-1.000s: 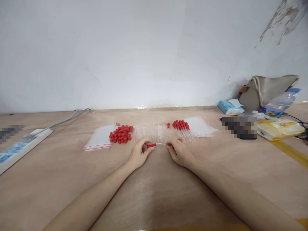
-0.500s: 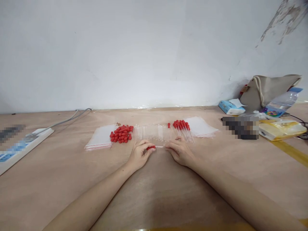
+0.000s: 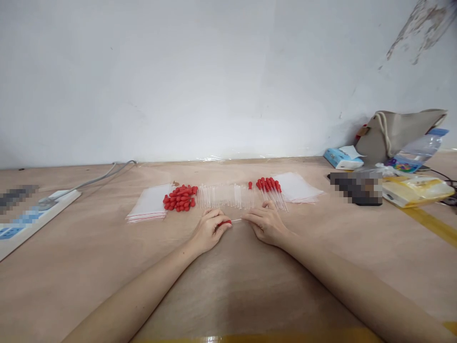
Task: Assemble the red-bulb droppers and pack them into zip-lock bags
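Observation:
My left hand [image 3: 210, 230] pinches a red rubber dropper bulb [image 3: 224, 222] between thumb and fingers. From the bulb's right end a thin clear tube [image 3: 236, 220] runs to my right hand [image 3: 266, 223], whose fingertips are closed on its other end. Beyond my hands lies a row of loose clear dropper tubes [image 3: 224, 196]. To its left is a heap of red bulbs [image 3: 180, 198]. On the right, several droppers with red bulbs fitted [image 3: 270, 186] lie side by side, and a single red bulb [image 3: 250, 185] sits just left of them.
Clear zip bags lie in a left stack [image 3: 148, 202] and a right stack [image 3: 298, 188]. A power strip [image 3: 53, 209] is at far left. A tissue pack [image 3: 343, 158], a grey bag [image 3: 396, 136], a plastic bottle [image 3: 423, 150] and a yellow-white packet [image 3: 416, 190] crowd the right.
The bulb has tipped a little, and less of it shows between my left fingers. My right fingertips have shifted slightly left along the tube.

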Motion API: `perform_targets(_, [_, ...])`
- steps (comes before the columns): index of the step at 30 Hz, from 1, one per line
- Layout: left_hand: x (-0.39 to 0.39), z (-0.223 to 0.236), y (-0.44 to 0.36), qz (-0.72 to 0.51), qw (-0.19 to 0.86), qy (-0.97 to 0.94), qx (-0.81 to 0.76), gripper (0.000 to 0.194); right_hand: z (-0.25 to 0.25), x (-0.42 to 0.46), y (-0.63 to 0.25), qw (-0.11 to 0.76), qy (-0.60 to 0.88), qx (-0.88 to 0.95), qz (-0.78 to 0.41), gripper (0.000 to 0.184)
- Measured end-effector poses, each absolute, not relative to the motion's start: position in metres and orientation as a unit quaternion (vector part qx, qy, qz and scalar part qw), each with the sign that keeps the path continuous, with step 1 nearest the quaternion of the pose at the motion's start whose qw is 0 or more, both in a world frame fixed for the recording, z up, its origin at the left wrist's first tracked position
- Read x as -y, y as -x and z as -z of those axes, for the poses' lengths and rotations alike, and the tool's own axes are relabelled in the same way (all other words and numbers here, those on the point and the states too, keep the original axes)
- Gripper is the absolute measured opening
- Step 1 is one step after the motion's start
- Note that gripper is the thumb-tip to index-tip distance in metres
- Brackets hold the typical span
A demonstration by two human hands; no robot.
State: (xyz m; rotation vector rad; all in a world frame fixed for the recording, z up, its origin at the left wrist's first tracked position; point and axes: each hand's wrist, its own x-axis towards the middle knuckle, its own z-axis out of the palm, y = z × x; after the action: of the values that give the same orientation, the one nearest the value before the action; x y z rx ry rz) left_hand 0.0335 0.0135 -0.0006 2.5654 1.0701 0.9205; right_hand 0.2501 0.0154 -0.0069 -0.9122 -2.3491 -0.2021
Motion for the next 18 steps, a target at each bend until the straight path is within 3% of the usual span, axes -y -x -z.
perform_targets(18, [-0.016, 0.003, -0.032, -0.323, 0.100, -0.878, -0.340, 0.014, 0.011, -0.015, -0.237, 0.281, 0.357, 0.891, 0.020, 0.021])
